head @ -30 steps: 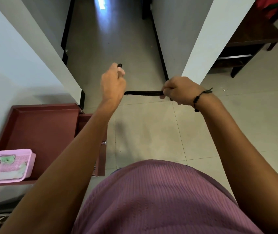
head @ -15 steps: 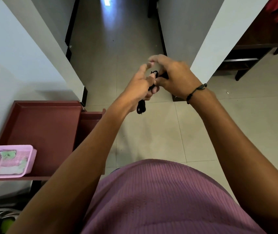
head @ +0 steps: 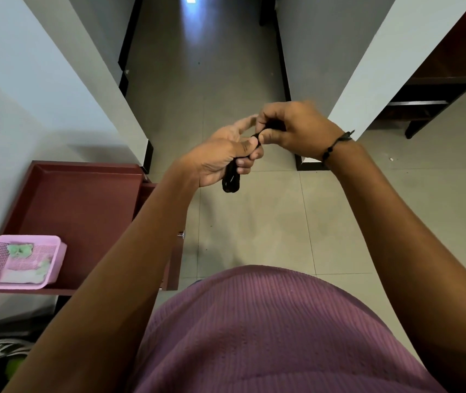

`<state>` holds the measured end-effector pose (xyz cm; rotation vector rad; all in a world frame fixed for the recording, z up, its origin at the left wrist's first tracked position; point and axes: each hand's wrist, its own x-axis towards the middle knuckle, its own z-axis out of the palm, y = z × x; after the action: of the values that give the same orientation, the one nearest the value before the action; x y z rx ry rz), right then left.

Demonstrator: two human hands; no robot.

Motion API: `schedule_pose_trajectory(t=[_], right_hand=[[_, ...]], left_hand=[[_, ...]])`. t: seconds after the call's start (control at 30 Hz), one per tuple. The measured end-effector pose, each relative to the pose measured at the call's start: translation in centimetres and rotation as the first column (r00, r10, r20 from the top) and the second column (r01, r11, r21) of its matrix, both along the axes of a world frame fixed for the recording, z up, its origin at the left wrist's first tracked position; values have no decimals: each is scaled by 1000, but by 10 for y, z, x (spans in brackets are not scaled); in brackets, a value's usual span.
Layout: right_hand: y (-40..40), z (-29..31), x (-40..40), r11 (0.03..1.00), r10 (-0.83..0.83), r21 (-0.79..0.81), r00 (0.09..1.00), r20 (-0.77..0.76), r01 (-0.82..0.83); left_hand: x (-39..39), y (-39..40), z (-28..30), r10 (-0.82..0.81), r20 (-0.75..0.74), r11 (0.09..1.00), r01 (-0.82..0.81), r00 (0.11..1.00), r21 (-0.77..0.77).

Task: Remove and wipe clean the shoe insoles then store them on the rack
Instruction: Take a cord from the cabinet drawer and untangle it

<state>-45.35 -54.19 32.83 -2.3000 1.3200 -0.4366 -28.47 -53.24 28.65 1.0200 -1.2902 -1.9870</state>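
A thin black lace [head: 230, 181] is gathered into a small folded bundle in front of my chest, above the tiled floor. My left hand [head: 220, 157] grips the bundle, and a loop of it hangs out below the fist. My right hand [head: 291, 131] pinches the upper end of the lace between thumb and fingers, right against the left hand's fingertips. No shoe or insole is in sight.
A dark red cabinet top [head: 84, 202] stands at my left against the wall, with a pink plastic basket [head: 53, 268] holding cloths on its near corner. White wall corners frame a hallway ahead. A dark wooden bench [head: 430, 109] stands at the far right.
The lace was stretched straight between my two hands a second ago. My hands have come together and the lace is now folded into a bundle in my left hand.
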Motion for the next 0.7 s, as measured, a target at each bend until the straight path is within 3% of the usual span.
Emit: schedule_pose_trajectory(t=[0.07, 0.13, 0.27, 0.33, 0.4, 0.47, 0.57, 0.7], right_hand=[[-4, -4, -2, 993, -116, -17, 992, 44, 117], [-8, -10, -2, 962, -272, 37, 948, 164, 269], [-2, -24, 26, 855, -513, 343, 725, 459, 388], [4, -35, 48, 790, -603, 502, 595, 532, 352], [9, -47, 67, 723, -670, 621, 525, 525, 302], [9, -59, 81, 703, -680, 642, 553, 481, 305], [9, -73, 104, 728, -622, 618, 665, 413, 297], [24, -101, 151, 805, -425, 550, 864, 271, 223]], left_hand=[[2, 1, 1, 23, 173, 996, -7, 985, -94], [0, 0, 1, 157, 261, 980, -116, 953, -163], [-16, -3, -5, 545, 101, 838, -539, 832, -80], [-23, -6, -11, 684, 48, 727, -686, 728, 31], [-21, -7, -22, 759, 0, 641, -747, 651, 176], [-11, -5, -33, 820, -4, 546, -781, 572, 302], [7, 6, -44, 886, 34, 401, -802, 462, 442], [45, 35, -65, 967, 133, 110, -829, 216, 548]])
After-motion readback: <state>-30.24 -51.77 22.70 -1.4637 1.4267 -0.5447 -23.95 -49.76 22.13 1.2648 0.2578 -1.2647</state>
